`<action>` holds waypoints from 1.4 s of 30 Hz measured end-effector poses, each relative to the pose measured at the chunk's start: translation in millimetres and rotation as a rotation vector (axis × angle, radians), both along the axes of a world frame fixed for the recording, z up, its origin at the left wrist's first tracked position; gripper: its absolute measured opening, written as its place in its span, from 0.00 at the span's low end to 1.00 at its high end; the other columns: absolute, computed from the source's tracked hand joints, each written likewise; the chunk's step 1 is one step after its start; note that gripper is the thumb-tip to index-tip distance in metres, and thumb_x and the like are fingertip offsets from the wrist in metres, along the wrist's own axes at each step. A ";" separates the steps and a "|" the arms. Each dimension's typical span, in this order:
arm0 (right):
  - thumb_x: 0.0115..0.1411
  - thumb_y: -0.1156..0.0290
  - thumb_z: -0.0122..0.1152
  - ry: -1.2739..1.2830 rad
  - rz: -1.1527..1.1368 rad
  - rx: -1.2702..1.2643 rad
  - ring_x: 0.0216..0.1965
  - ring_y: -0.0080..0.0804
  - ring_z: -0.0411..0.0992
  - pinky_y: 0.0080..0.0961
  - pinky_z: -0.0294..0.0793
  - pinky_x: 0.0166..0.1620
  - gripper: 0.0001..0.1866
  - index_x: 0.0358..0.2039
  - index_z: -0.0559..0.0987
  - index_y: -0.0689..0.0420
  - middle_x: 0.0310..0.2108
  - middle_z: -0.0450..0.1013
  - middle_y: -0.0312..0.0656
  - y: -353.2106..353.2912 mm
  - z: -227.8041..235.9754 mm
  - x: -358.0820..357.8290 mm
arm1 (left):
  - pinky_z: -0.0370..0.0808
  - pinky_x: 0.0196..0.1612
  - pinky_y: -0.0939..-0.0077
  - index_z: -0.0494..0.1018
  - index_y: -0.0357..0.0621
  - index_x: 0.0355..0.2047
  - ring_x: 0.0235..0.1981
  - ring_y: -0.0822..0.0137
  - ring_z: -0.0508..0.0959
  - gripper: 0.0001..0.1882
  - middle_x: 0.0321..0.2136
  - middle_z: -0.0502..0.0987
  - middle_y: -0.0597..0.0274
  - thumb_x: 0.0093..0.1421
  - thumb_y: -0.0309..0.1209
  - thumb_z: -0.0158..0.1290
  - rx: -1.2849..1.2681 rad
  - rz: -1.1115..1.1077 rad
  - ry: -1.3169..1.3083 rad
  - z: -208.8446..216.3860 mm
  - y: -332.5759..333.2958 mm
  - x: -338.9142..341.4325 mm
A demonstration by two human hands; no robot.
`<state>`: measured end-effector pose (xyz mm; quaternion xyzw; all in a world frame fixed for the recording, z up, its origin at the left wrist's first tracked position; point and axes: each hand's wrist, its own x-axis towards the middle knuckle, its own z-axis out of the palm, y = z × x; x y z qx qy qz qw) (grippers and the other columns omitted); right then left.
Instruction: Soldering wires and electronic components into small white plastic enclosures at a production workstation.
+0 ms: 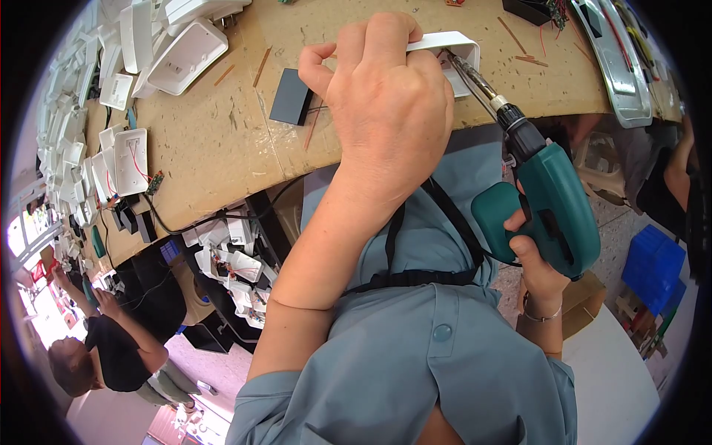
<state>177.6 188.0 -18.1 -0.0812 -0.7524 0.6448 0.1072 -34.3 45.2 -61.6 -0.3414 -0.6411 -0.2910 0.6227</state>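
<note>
My left hand (389, 104) reaches over the workbench with its fingers curled at a white plastic housing (463, 44), its fingertips partly hidden behind the hand. My right hand (538, 271) is wrapped round the handle of a green soldering gun (560, 204). The gun's metal tip and thin side tube point up and left into the opening of the housing. Whatever the tip touches inside is too small to make out. Left of my left hand lies a black rectangular block (291, 96), with thin dark and red wires beside it.
White plastic shells (189, 55) crowd the bench's left side, one open shell (132, 162) with red wires. A metal tray (614, 59) stands at the right end. Thin brown strips lie on the cardboard-covered bench (222, 141). A co-worker (115, 348) works at lower left; blue crates (653, 267) stand right.
</note>
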 end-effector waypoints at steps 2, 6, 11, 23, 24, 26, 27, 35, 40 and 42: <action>0.48 0.75 0.68 0.017 -0.048 0.000 0.30 0.26 0.71 0.21 0.71 0.35 0.20 0.41 0.72 0.64 0.30 0.73 0.39 5.3 -4.7 1.9 | 0.55 0.40 0.62 0.70 0.41 0.19 0.32 0.62 0.68 0.03 0.31 0.69 0.62 0.42 0.26 0.53 -0.184 0.064 -0.450 37.3 0.9 37.0; 0.47 0.75 0.69 0.032 -0.002 0.087 0.30 0.27 0.72 0.22 0.72 0.35 0.23 0.43 0.70 0.65 0.29 0.74 0.40 3.4 -3.4 2.6 | 0.55 0.40 0.61 0.70 0.41 0.19 0.32 0.62 0.68 0.04 0.31 0.69 0.62 0.42 0.26 0.53 0.004 -0.003 -0.001 -0.6 0.0 -0.2; 0.47 0.74 0.69 0.032 -0.010 0.078 0.30 0.27 0.72 0.22 0.72 0.35 0.23 0.43 0.71 0.65 0.29 0.74 0.40 5.2 -6.2 8.8 | 0.55 0.40 0.61 0.71 0.41 0.19 0.33 0.62 0.68 0.03 0.31 0.69 0.62 0.42 0.26 0.54 -0.194 0.072 -0.454 13.2 -2.5 14.9; 0.48 0.60 0.69 -0.070 0.003 0.086 0.31 0.26 0.71 0.23 0.70 0.39 0.38 0.53 0.65 0.68 0.47 0.70 0.53 13.2 1.8 16.7 | 0.57 0.40 0.58 0.71 0.41 0.18 0.34 0.60 0.69 0.03 0.32 0.70 0.62 0.44 0.26 0.53 -0.006 -0.101 -0.156 -4.6 -1.4 2.2; 0.48 0.59 0.69 -0.055 -0.009 0.078 0.31 0.26 0.71 0.22 0.70 0.38 0.37 0.52 0.65 0.69 0.46 0.70 0.53 11.9 2.3 15.2 | 0.58 0.41 0.58 0.71 0.41 0.18 0.34 0.60 0.69 0.03 0.32 0.70 0.61 0.44 0.26 0.53 -0.010 -0.099 -0.150 -4.0 -4.8 1.5; 0.49 0.58 0.68 -0.039 -0.014 0.064 0.30 0.26 0.71 0.21 0.70 0.37 0.37 0.52 0.65 0.69 0.46 0.70 0.53 12.5 2.3 14.4 | 0.59 0.41 0.58 0.73 0.42 0.22 0.35 0.61 0.70 0.05 0.34 0.71 0.61 0.43 0.27 0.56 -0.148 -0.064 -0.448 10.0 -20.0 23.0; 0.49 0.57 0.67 -0.025 -0.023 0.130 0.30 0.26 0.71 0.21 0.69 0.36 0.37 0.51 0.65 0.70 0.45 0.70 0.53 15.1 1.2 15.4 | 0.60 0.42 0.59 0.76 0.43 0.26 0.37 0.62 0.70 0.09 0.36 0.71 0.61 0.41 0.29 0.59 -0.281 -0.022 -0.744 17.3 -28.5 35.1; 0.53 0.57 0.63 0.176 -0.041 0.174 0.29 0.25 0.69 0.21 0.68 0.34 0.35 0.51 0.64 0.72 0.46 0.69 0.53 19.7 -4.6 11.5 | 0.66 0.48 0.62 0.64 0.41 0.47 0.46 0.48 0.67 0.34 0.44 0.66 0.45 0.37 0.29 0.62 -0.329 -0.163 -0.977 23.8 -41.7 41.7; 0.53 0.59 0.64 0.207 -0.050 0.167 0.27 0.26 0.69 0.23 0.69 0.37 0.34 0.50 0.64 0.72 0.45 0.70 0.53 18.0 -0.3 7.5 | 0.71 0.46 0.67 0.62 0.37 0.51 0.45 0.54 0.71 0.33 0.45 0.69 0.48 0.45 0.28 0.60 0.064 -0.252 -1.127 39.4 -81.9 33.7; 0.53 0.60 0.64 0.218 -0.046 0.169 0.27 0.25 0.69 0.23 0.69 0.37 0.33 0.51 0.64 0.72 0.45 0.70 0.53 19.2 1.2 6.2 | 0.75 0.44 0.69 0.60 0.35 0.54 0.45 0.60 0.74 0.30 0.48 0.70 0.52 0.52 0.26 0.56 0.633 -0.633 -1.313 57.7 -121.9 27.4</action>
